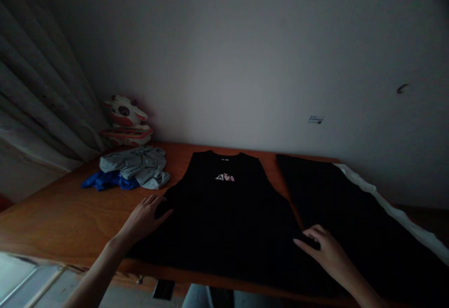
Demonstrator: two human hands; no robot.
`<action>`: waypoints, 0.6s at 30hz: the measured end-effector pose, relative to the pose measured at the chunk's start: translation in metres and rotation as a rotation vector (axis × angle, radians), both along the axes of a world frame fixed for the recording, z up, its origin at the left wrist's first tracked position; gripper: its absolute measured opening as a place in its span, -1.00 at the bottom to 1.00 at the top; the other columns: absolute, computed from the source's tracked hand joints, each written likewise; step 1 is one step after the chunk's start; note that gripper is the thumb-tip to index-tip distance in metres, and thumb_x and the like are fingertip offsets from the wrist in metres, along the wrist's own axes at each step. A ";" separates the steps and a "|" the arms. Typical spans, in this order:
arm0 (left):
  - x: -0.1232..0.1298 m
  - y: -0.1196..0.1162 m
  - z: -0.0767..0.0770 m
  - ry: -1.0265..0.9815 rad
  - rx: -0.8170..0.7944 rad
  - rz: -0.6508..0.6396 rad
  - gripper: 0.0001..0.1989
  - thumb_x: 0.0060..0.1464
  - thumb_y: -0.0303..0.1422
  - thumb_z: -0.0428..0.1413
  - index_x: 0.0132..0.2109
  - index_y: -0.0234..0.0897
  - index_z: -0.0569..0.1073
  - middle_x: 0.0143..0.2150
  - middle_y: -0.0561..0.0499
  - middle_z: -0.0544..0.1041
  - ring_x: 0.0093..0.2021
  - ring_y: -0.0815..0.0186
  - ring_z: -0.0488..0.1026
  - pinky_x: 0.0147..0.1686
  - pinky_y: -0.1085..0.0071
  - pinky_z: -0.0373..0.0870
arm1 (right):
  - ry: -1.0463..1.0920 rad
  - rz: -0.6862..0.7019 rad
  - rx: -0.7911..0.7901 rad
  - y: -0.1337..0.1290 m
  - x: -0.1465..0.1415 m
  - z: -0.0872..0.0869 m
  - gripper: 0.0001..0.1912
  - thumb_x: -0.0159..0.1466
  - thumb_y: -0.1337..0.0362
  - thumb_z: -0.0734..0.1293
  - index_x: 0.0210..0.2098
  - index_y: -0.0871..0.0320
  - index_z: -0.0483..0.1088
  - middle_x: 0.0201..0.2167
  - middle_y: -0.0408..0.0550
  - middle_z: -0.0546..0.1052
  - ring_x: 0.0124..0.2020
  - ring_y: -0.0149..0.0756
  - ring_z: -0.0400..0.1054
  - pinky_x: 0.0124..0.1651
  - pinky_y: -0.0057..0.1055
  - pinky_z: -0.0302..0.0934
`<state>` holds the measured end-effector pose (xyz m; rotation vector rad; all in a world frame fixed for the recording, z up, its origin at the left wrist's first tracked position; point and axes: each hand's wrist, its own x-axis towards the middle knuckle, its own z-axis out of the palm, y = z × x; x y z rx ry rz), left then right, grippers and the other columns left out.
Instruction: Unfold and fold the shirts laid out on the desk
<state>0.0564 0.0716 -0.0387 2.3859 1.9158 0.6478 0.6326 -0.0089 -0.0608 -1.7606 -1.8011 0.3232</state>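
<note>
A black sleeveless top (228,214) with a small pink and white logo on the chest lies flat on the wooden table (63,210). My left hand (145,217) rests on the top's left edge, fingers spread flat. My right hand (324,249) sits at the top's right edge with fingers curled onto the dark cloth. A second black garment (343,210) with a white side stripe lies to the right.
A crumpled grey garment (138,165) and a blue one (105,181) lie at the table's back left. A white and red toy figure (124,121) stands in the corner by the curtain (38,93). A pale wall runs behind the table.
</note>
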 end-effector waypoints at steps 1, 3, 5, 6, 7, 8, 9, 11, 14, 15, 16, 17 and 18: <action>-0.001 -0.003 -0.001 -0.018 -0.008 0.015 -0.56 0.12 0.04 0.13 -0.04 -0.18 0.52 -0.08 -0.11 0.59 -0.07 0.05 0.58 -0.01 0.15 0.51 | 0.018 0.008 0.004 -0.001 -0.001 0.004 -0.44 0.14 -0.35 0.32 -0.40 0.04 0.51 -0.31 0.03 0.60 -0.22 -0.08 0.56 -0.10 -0.24 0.47; -0.004 -0.009 -0.004 -0.058 -0.012 0.003 -0.57 0.11 0.03 0.14 -0.04 -0.17 0.53 -0.09 -0.10 0.60 -0.10 0.08 0.60 -0.05 0.20 0.53 | 0.063 0.033 -0.016 -0.005 -0.003 0.011 -0.49 0.17 -0.30 0.33 -0.39 0.03 0.49 -0.17 0.03 0.64 -0.11 -0.08 0.57 0.01 -0.27 0.45; -0.005 -0.017 -0.008 -0.089 0.014 -0.054 -0.62 0.16 0.01 0.12 -0.07 -0.16 0.54 -0.07 -0.09 0.61 -0.07 0.10 0.60 -0.02 0.21 0.52 | 0.098 0.059 -0.057 -0.012 -0.009 0.013 -0.56 0.23 -0.23 0.32 -0.32 0.00 0.49 -0.09 0.00 0.66 -0.05 -0.11 0.58 0.05 -0.30 0.44; -0.005 -0.020 -0.011 -0.099 0.027 -0.080 -0.64 0.18 0.00 0.10 -0.08 -0.15 0.54 -0.05 -0.10 0.62 -0.04 0.10 0.59 0.02 0.20 0.51 | 0.102 0.079 -0.064 -0.016 -0.012 0.012 -0.60 0.25 -0.20 0.32 -0.28 -0.01 0.49 -0.09 -0.02 0.67 -0.05 -0.11 0.59 0.05 -0.31 0.45; -0.005 -0.023 -0.013 -0.108 0.037 -0.093 -0.64 0.21 -0.01 0.08 -0.08 -0.15 0.54 -0.02 -0.11 0.63 -0.01 0.09 0.59 0.05 0.17 0.50 | 0.095 0.099 -0.051 -0.019 -0.015 0.010 -0.63 0.26 -0.17 0.32 -0.25 -0.02 0.48 -0.11 -0.03 0.68 -0.06 -0.11 0.60 0.04 -0.30 0.46; -0.004 -0.027 -0.014 -0.117 0.039 -0.095 -0.63 0.23 0.00 0.06 -0.06 -0.15 0.54 0.00 -0.12 0.63 0.01 0.08 0.59 0.06 0.16 0.50 | 0.080 0.117 -0.024 -0.023 -0.018 0.007 -0.65 0.26 -0.15 0.32 -0.24 -0.03 0.48 -0.13 -0.04 0.69 -0.08 -0.10 0.60 0.02 -0.30 0.47; -0.002 -0.030 -0.014 -0.125 0.032 -0.091 -0.62 0.25 0.00 0.05 -0.05 -0.15 0.53 0.02 -0.13 0.64 0.02 0.08 0.59 0.07 0.15 0.50 | 0.063 0.129 0.002 -0.026 -0.020 0.004 -0.67 0.26 -0.13 0.33 -0.23 -0.04 0.48 -0.15 -0.05 0.69 -0.10 -0.10 0.61 0.00 -0.30 0.48; 0.001 -0.037 -0.011 -0.134 0.014 -0.086 -0.60 0.26 0.01 0.03 -0.02 -0.14 0.53 0.03 -0.12 0.65 0.01 0.08 0.61 0.06 0.16 0.51 | 0.037 0.128 0.021 -0.035 -0.021 0.000 -0.71 0.27 -0.10 0.33 -0.24 -0.05 0.48 -0.19 -0.08 0.70 -0.16 -0.11 0.63 -0.07 -0.32 0.50; 0.003 -0.052 -0.002 -0.131 0.010 -0.132 -0.63 0.26 0.01 0.04 -0.09 -0.13 0.56 -0.02 -0.10 0.67 -0.04 0.10 0.63 0.02 0.21 0.55 | 0.031 0.080 -0.026 -0.052 -0.011 0.000 -0.70 0.26 -0.12 0.33 -0.25 -0.07 0.51 -0.30 -0.11 0.71 -0.29 -0.13 0.64 -0.21 -0.39 0.52; 0.001 -0.059 0.001 -0.134 0.002 -0.151 -0.64 0.25 0.01 0.04 -0.12 -0.12 0.57 -0.04 -0.09 0.68 -0.06 0.11 0.64 -0.01 0.24 0.57 | 0.036 0.063 -0.050 -0.060 -0.004 0.000 -0.68 0.24 -0.14 0.34 -0.25 -0.08 0.53 -0.31 -0.10 0.71 -0.29 -0.12 0.64 -0.23 -0.41 0.52; -0.002 -0.066 0.002 -0.144 -0.014 -0.163 -0.65 0.24 0.01 0.06 -0.15 -0.11 0.58 -0.06 -0.07 0.68 -0.09 0.13 0.64 -0.05 0.29 0.58 | 0.042 0.044 -0.073 -0.068 0.004 0.000 -0.66 0.22 -0.15 0.35 -0.24 -0.09 0.55 -0.30 -0.10 0.71 -0.29 -0.12 0.64 -0.24 -0.43 0.52; -0.007 -0.074 0.003 -0.161 -0.043 -0.165 -0.66 0.23 0.01 0.07 -0.17 -0.10 0.59 -0.10 -0.05 0.69 -0.13 0.16 0.65 -0.09 0.34 0.59 | 0.050 0.027 -0.101 -0.076 0.012 -0.001 -0.65 0.20 -0.16 0.36 -0.22 -0.10 0.57 -0.29 -0.10 0.71 -0.28 -0.11 0.64 -0.25 -0.44 0.52; -0.013 -0.080 0.003 -0.182 -0.079 -0.160 -0.67 0.22 0.01 0.09 -0.17 -0.08 0.60 -0.13 -0.02 0.69 -0.17 0.18 0.66 -0.14 0.38 0.60 | 0.060 0.006 -0.127 -0.083 0.020 -0.003 -0.64 0.18 -0.17 0.37 -0.22 -0.11 0.59 -0.27 -0.10 0.71 -0.26 -0.11 0.64 -0.25 -0.45 0.52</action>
